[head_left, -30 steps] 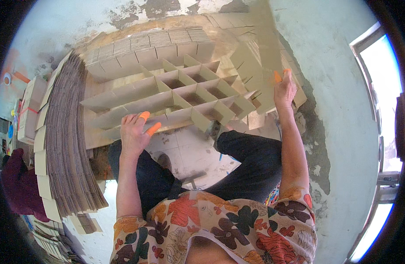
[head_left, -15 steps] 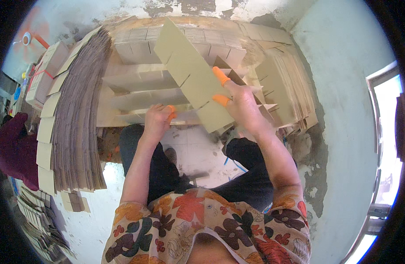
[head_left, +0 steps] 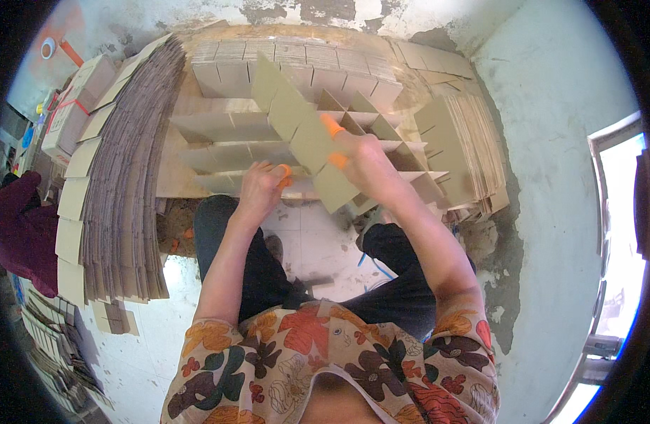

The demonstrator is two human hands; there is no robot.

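My right hand (head_left: 367,164), with orange finger covers on thumb and forefinger, pinches a slotted cardboard strip (head_left: 296,131). That strip slants across several long cardboard strips (head_left: 229,154) standing on edge on the table. Whether its slots sit in theirs I cannot tell. My left hand (head_left: 261,189), also with orange covers, is closed at the nearest long strip (head_left: 222,182), fingertips pinched on its upper edge. To the right of the held piece, short cross strips (head_left: 399,152) stand interlocked with the long ones, forming a grid of cells.
Behind the grid is a row of slotted cardboard strips (head_left: 296,71). Another upright stack (head_left: 466,148) stands at the right, a long layered cardboard pile (head_left: 130,177) at the left. Beyond that pile are a white box (head_left: 78,109) and a person's dark red sleeve (head_left: 25,233).
My right hand has shifted left with the slotted strip, which sits slightly lower. More of the cross strips to its right now shows. My left hand stays at the near strip.
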